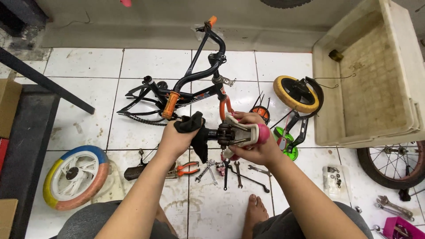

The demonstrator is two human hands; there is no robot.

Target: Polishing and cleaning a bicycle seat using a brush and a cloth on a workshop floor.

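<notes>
Here, the left hand (175, 138) had its fingers clamped on a crumpled black cloth (195, 132), pressed against the dark metal clamp under a small white-and-pink bicycle saddle (245, 132), which the right hand (256, 148) gripped with fingers wrapped around its body, above the white tiled floor (88, 66). Beyond the hands lay a black child's bicycle frame with orange rubber grips (195, 84), and below them orange-handled pliers (186, 169) and several steel spanners (237, 170). A white plastic wheel with a blue, yellow and orange tyre (75, 177) lay at the left.
</notes>
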